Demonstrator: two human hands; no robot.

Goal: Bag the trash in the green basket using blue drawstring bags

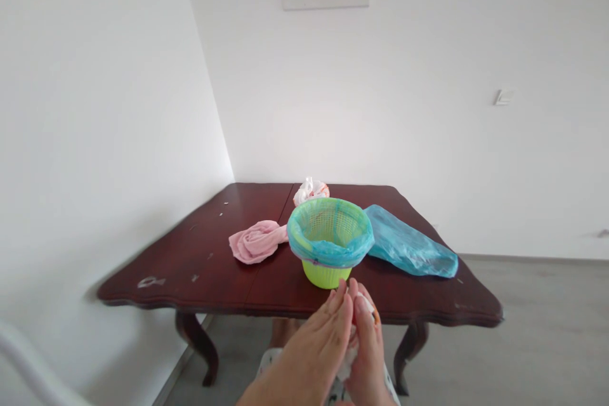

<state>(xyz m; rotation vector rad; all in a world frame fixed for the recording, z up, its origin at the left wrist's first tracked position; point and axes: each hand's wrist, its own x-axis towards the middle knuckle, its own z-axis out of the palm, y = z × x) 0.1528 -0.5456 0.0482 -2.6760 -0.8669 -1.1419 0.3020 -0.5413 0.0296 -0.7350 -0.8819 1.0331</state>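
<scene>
My left hand (316,346) and my right hand (368,346) are pressed palm to palm at the table's front edge, fingers stretched forward. Squeezed between them is a crumpled white plastic bag (349,361) with orange-red print; most of it is hidden by the hands. Just beyond my fingertips stands a yellow-green mesh basket (328,276), upright. A blue plastic bag liner (333,257) covers its inside and is folded over its rim.
On the dark red wooden table (190,260), a pink cloth (257,242) lies left of the basket. A blue plastic bag (412,244) lies flat to the right. Behind the basket sits another crumpled white bag (310,191) with orange-red marks. Walls stand behind and at left.
</scene>
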